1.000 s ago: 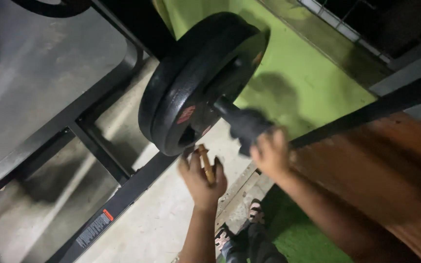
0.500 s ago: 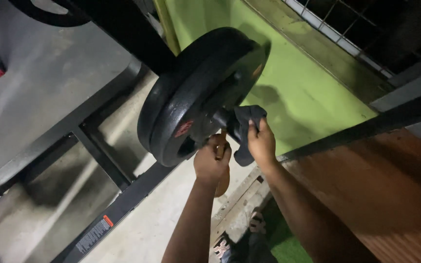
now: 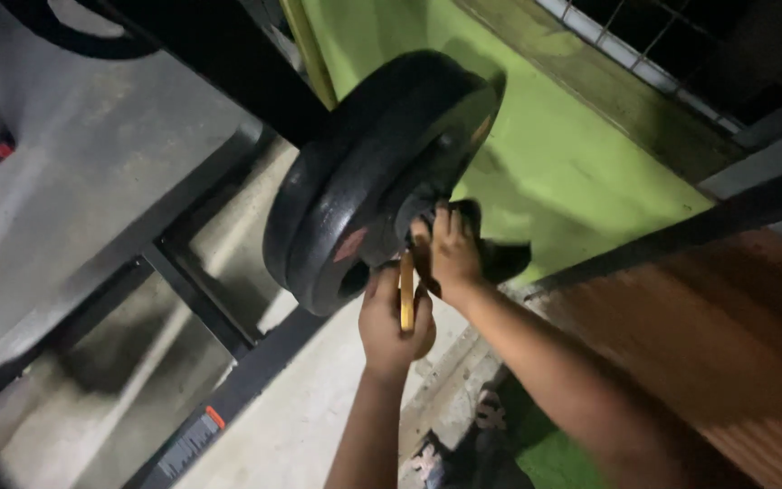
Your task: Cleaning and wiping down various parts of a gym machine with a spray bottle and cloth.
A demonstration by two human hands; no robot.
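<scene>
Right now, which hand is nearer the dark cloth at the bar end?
Right. The right hand presses the dark cloth against the bar beside the weight plates. The left hand sits just below, gripping a yellowish stick.

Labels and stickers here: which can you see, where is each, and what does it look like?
Frame sticker: on the black frame bar, bottom left; long dark strip with pale print and an orange end.
Plate label: on the face of the black weight plate, beside the left hand; small, reddish, blurred.
</scene>
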